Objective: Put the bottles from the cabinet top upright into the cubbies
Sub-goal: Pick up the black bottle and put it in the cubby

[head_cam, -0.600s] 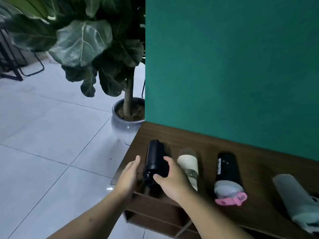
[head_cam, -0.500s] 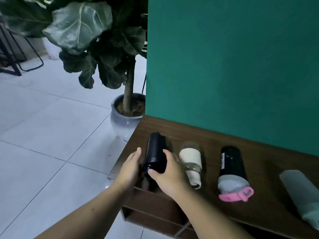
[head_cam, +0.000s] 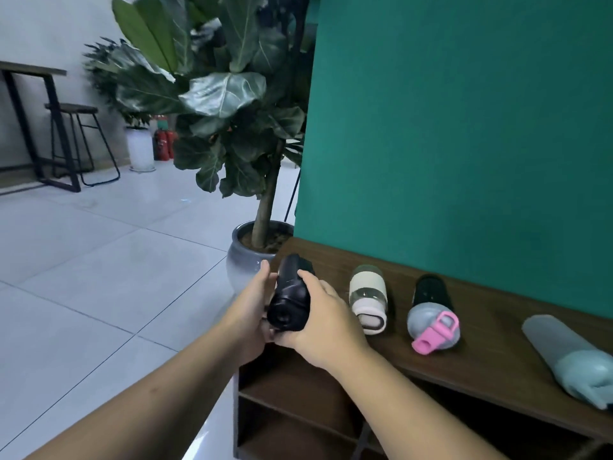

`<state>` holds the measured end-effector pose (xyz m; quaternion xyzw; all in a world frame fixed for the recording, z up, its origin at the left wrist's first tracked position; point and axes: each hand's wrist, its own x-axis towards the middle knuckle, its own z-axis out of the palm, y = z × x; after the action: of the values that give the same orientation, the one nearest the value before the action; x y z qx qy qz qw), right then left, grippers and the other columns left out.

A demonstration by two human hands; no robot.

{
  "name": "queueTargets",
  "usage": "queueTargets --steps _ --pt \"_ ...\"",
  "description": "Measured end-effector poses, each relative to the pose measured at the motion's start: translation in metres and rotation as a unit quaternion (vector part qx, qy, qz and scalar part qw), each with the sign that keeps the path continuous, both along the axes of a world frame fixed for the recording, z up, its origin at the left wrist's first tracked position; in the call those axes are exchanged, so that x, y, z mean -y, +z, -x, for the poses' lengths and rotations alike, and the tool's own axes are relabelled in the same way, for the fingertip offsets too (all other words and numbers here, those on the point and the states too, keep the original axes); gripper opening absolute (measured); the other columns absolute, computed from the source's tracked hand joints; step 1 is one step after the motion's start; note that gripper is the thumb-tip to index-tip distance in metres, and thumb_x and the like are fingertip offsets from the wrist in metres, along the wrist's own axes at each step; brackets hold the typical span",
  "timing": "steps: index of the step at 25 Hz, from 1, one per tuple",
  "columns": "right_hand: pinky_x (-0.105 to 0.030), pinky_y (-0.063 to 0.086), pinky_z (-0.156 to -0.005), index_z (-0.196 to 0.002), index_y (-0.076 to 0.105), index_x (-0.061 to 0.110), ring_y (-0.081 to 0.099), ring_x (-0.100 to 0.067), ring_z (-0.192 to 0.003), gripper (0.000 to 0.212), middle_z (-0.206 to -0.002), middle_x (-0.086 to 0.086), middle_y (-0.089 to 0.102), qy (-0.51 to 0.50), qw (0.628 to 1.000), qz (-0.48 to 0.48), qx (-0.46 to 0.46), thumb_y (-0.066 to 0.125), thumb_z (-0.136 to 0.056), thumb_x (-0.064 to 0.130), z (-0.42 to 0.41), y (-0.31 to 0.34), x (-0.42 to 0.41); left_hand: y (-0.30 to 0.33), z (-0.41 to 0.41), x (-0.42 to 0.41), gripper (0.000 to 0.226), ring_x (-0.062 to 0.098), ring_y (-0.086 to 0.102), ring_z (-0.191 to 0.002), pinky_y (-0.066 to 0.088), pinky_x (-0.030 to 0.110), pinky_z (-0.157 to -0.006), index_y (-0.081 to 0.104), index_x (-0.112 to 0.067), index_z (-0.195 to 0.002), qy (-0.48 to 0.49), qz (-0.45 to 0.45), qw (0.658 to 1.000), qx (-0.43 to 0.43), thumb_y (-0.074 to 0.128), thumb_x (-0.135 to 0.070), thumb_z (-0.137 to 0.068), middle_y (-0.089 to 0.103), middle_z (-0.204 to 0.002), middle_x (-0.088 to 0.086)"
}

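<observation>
Both hands hold a black bottle [head_cam: 289, 298] lifted off the left end of the dark wooden cabinet top [head_cam: 491, 346], its cap end pointing toward me. My left hand [head_cam: 253, 303] cups its left side and my right hand [head_cam: 323, 318] wraps its right side. Three more bottles lie on their sides on the top: a clear one with a cream sleeve [head_cam: 368, 298], a black one with a grey lid and pink spout [head_cam: 433, 310], and a frosted one with a pale green lid [head_cam: 574, 360]. Open cubbies [head_cam: 298, 410] show below the top.
A fiddle-leaf plant in a grey pot [head_cam: 245, 260] stands on the tiled floor just left of the cabinet. A green wall [head_cam: 464, 127] backs the cabinet. A black-framed table and stool [head_cam: 76, 141] stand far left across the floor.
The black bottle has come up off the cabinet top toward me, with both hands closing around it. My view has tilted upward, showing more of the room.
</observation>
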<state>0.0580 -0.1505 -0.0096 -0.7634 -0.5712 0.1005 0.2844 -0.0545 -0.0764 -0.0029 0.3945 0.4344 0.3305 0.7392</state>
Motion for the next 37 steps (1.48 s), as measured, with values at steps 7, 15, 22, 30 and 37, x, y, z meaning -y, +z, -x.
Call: queueTargets --steps 7,15,22,30,37 --pt "-0.038 0.055 -0.092 -0.130 0.045 0.047 0.066 -0.015 -0.107 0.093 -0.120 0.014 0.069 0.035 0.999 0.037 -0.019 0.082 -0.046 0.062 0.054 0.021 0.114 -0.011 0.080 0.115 0.027 0.030 0.075 -0.093 0.065 0.047 -0.079 0.077 -0.020 -0.115 -0.048 0.041 0.998 0.017 0.066 -0.035 -0.097 0.083 -0.106 0.014" --pt "-0.040 0.052 -0.100 -0.136 0.052 0.045 0.056 -0.017 -0.122 0.064 -0.137 0.013 0.049 -0.048 0.997 -0.020 -0.060 0.076 -0.078 0.051 0.051 -0.129 0.102 -0.150 0.043 0.091 0.041 0.028 0.071 -0.102 0.061 0.040 -0.071 0.076 -0.014 -0.119 -0.040 0.223 0.974 0.027 0.071 -0.044 -0.091 0.079 -0.108 0.012" --pt "-0.045 0.050 -0.102 -0.140 0.054 0.035 0.058 -0.029 -0.122 0.052 -0.135 -0.003 0.059 -0.065 0.998 0.000 -0.025 0.070 -0.090 0.043 -0.014 -0.214 -0.010 -0.238 -0.019 -0.009 0.042 0.031 0.069 -0.110 0.066 0.046 -0.058 0.072 -0.016 -0.134 -0.022 0.252 0.965 0.074 0.049 -0.039 -0.108 0.074 -0.129 0.014" --pt "-0.038 0.052 -0.098 -0.136 0.061 0.026 0.066 -0.033 -0.119 0.048 -0.127 -0.008 0.073 -0.071 0.997 0.019 -0.001 0.071 -0.091 0.038 -0.056 -0.236 -0.105 -0.268 -0.046 -0.062 0.042 0.035 0.068 -0.106 0.057 0.060 -0.103 0.062 -0.010 -0.135 0.069 0.264 0.939 0.207 0.035 -0.034 -0.115 0.067 -0.109 0.016" --pt "-0.031 0.048 -0.085 -0.134 0.063 0.019 0.069 -0.034 -0.112 0.044 -0.121 -0.012 0.074 -0.090 0.996 0.020 -0.012 0.066 -0.096 0.041 -0.064 -0.240 -0.121 -0.290 -0.048 -0.068 0.052 0.043 0.062 -0.131 0.057 0.060 -0.101 0.050 -0.006 -0.155 0.116 0.282 0.916 0.260 0.042 -0.037 -0.114 0.055 -0.150 0.012"
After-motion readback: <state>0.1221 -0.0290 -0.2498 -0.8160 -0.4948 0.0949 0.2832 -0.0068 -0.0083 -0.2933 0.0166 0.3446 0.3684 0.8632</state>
